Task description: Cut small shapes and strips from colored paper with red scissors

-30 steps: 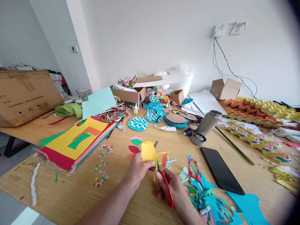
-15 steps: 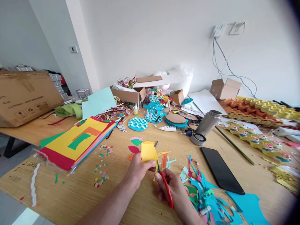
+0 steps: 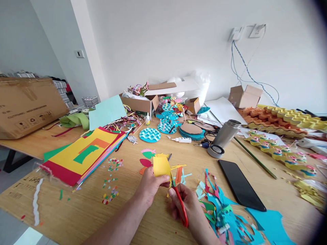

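My left hand (image 3: 150,182) pinches a small piece of yellow paper (image 3: 161,166) by its lower edge, thumb on top. Red-handled scissors (image 3: 182,204) are gripped in my right hand (image 3: 187,204), their blades at the right edge of the paper. Thin yellow strips (image 3: 178,166) stick out beside the blades. Just beyond the left hand lie paper fish cutouts, among them a pink fish (image 3: 148,150) and a dark red fish (image 3: 146,162). Orange and light blue scraps (image 3: 179,174) rest behind the scissors. Part of the blades is hidden by the paper and fingers.
Blue paper scraps (image 3: 235,217) heap to the right, next to a black phone (image 3: 241,183). A steel flask (image 3: 226,136) stands behind it. Coloured paper sheets (image 3: 63,160) are stacked at left. Farther back are a glue bottle (image 3: 182,140) and wavy-topped blue discs (image 3: 150,135).
The view has shifted very slightly. Both hands, the yellow paper and the scissors keep nearly the same position.
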The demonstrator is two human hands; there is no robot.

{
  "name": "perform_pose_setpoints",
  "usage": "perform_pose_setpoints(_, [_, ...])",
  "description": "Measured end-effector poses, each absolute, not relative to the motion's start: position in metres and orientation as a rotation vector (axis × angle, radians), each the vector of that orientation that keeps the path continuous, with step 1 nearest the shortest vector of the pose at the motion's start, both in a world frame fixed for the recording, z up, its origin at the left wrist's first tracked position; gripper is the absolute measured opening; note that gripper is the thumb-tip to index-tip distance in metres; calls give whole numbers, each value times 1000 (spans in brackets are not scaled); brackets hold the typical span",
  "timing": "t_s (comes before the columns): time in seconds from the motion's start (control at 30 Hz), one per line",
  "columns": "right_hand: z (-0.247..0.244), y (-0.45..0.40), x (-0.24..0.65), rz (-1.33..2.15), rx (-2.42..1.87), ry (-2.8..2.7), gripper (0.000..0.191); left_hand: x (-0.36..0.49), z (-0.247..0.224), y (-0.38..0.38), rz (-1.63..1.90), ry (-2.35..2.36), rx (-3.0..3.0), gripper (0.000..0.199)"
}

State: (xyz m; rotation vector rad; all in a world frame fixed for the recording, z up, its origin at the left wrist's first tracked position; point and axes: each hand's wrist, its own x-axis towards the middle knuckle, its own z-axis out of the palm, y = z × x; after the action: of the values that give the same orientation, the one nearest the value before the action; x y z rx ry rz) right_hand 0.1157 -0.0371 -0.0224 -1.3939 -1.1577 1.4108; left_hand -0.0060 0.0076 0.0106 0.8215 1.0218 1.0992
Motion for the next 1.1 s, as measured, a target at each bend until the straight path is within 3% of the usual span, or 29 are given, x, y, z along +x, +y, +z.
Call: perform_pose_setpoints(1.1, [-21,-38,115,1367,-1443,-1154,50,-6,7,7,1120,986,793,26])
